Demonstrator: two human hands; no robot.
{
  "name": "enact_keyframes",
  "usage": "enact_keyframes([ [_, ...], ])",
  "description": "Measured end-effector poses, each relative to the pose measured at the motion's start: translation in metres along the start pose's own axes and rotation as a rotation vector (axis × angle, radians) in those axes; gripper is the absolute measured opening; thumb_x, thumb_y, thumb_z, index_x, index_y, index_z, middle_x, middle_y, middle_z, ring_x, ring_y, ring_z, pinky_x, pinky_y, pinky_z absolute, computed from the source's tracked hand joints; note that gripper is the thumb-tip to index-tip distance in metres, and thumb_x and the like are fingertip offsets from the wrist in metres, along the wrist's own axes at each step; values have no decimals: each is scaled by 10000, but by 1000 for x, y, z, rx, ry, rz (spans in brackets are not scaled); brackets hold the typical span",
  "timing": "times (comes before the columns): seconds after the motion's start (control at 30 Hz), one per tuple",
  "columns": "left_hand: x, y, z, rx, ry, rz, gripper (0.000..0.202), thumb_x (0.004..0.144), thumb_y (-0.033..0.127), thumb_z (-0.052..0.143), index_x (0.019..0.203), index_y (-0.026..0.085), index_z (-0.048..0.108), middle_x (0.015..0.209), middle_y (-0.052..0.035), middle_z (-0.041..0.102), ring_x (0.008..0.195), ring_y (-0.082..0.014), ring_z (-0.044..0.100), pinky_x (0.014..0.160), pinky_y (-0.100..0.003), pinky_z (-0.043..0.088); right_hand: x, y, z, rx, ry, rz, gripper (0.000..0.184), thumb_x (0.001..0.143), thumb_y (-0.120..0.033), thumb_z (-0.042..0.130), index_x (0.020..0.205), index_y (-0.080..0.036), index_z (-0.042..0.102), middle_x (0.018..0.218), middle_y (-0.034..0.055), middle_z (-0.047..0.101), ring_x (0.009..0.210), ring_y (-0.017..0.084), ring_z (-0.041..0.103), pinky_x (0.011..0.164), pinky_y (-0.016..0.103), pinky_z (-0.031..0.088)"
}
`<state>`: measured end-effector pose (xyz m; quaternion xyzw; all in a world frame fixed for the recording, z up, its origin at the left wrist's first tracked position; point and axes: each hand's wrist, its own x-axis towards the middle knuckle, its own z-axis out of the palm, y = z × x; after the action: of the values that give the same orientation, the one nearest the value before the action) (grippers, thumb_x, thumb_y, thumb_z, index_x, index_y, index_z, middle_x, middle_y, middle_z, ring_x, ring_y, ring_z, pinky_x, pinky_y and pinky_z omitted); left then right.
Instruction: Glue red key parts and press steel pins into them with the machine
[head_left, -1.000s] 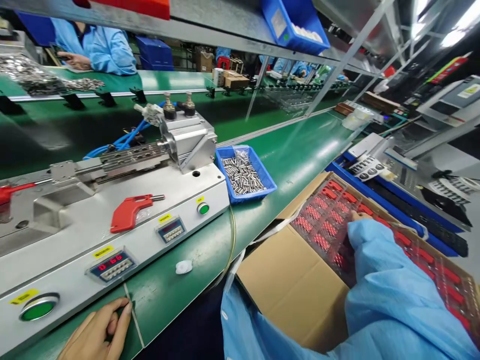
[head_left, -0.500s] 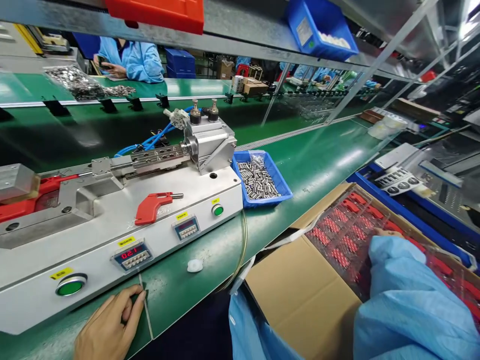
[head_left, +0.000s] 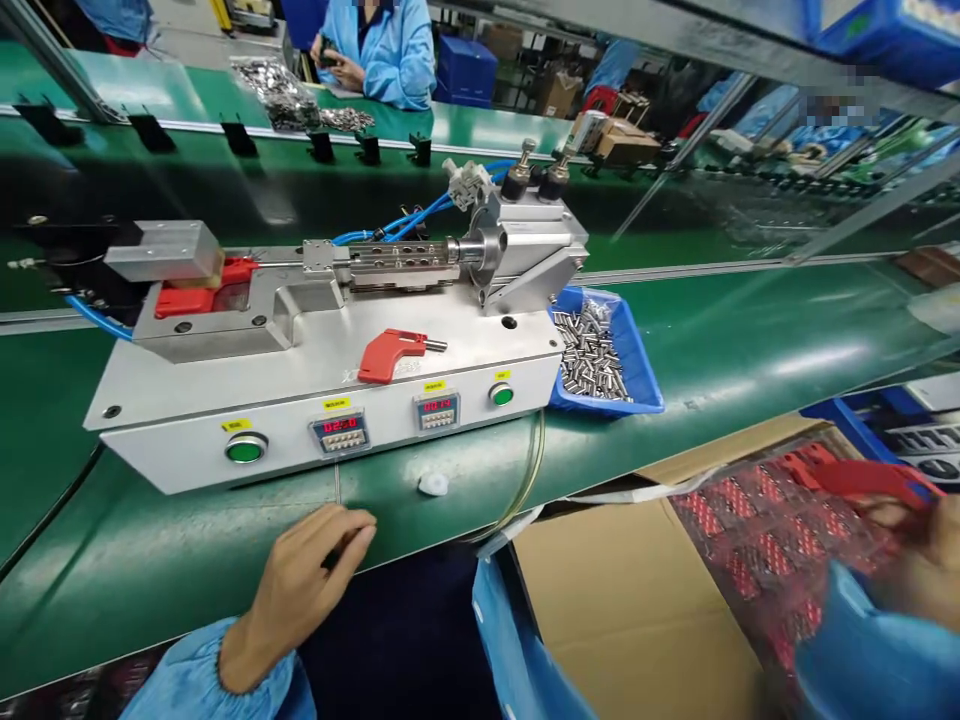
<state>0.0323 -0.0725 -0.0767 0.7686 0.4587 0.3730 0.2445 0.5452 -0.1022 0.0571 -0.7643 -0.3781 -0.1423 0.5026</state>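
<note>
My left hand [head_left: 311, 575] rests on the green table edge, fingers loosely curled, just below the grey press machine [head_left: 330, 390]. My right hand [head_left: 911, 555] is blurred at the far right and grips a red plastic part [head_left: 862, 478] above the clear tray of red parts [head_left: 757, 560] inside the cardboard box [head_left: 622, 610]. Another red part [head_left: 390, 355] lies on the machine's top plate, and one more [head_left: 199, 290] sits under the metal block at the machine's left.
A blue bin of metal pins [head_left: 604, 355] stands right of the machine. A small white cap [head_left: 433, 485] lies on the belt. Blue air hoses [head_left: 405, 225] run behind the machine. A person in a blue coat [head_left: 382, 50] sits across the far belt.
The view has swung left and down. My right hand has lifted out of the tray holding a red part. My left hand stays on the table edge.
</note>
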Motion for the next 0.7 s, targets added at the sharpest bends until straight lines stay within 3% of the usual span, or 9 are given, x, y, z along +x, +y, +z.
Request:
enact_keyframes([
  [0.07,10,16,6,-105,-24,69,120,1061,242,580,1025,221,692,756,14,673,639,-127,619,653,-226,497,-35,-38,9,58,-141,-51,635,841,-874,654,822,-239,653,720,132,666,570,214,642,552,401,505],
  [0.17,19,35,14,-269,-106,140,292,1092,414,537,1269,212,651,970,-63,735,737,-156,658,708,-258,547,-101,-97,38,305,-858,-275,426,1004,-660,631,940,-242,683,752,72,707,563,187,656,535,332,531],
  [0.23,20,42,16,-347,-175,161,466,1083,546,502,1377,198,602,1060,-108,733,787,-185,671,738,-293,567,-146,-127,64,500,-1125,-436,321,1100,-509,530,977,-244,663,781,41,717,647,180,686,606,308,558],
  [0.27,19,43,16,-369,-191,159,478,1078,565,501,1360,195,610,1035,-107,729,786,-191,669,733,-298,563,-165,-138,77,577,-1192,-494,316,1123,-467,484,976,-240,646,787,34,712,675,174,687,634,300,559],
  [0.37,9,37,11,-387,-172,69,300,1078,474,551,1129,205,674,855,-53,697,721,-180,645,678,-282,518,-203,-153,106,698,-1241,-661,310,1143,-428,432,998,-234,625,790,27,691,670,166,655,643,299,534],
  [0.47,-3,19,4,-427,-116,-139,249,1065,437,584,1026,210,680,847,-42,704,742,-179,655,703,-287,515,-214,-149,116,714,-1114,-765,219,1109,-433,530,1141,-242,633,735,7,636,604,175,596,592,318,494],
  [0.53,-6,5,2,-518,-62,-313,291,1065,480,573,1029,207,666,849,-37,711,752,-180,668,707,-288,528,-215,-141,118,676,-936,-699,238,1060,-396,639,1248,-253,608,747,2,607,624,189,585,604,329,502],
  [0.6,-5,-7,6,-650,-12,-467,347,1064,536,550,1040,201,635,804,-21,702,683,-164,656,647,-272,527,-217,-133,121,584,-792,-564,368,1006,-346,718,1333,-259,575,856,32,631,725,214,620,682,360,555],
  [0.7,2,-15,13,-792,62,-579,414,1022,605,593,1053,192,605,765,-1,688,595,-142,627,568,-248,513,-226,-127,134,463,-843,-414,430,971,-351,743,1357,-246,584,1071,103,664,901,258,672,788,414,610],
])
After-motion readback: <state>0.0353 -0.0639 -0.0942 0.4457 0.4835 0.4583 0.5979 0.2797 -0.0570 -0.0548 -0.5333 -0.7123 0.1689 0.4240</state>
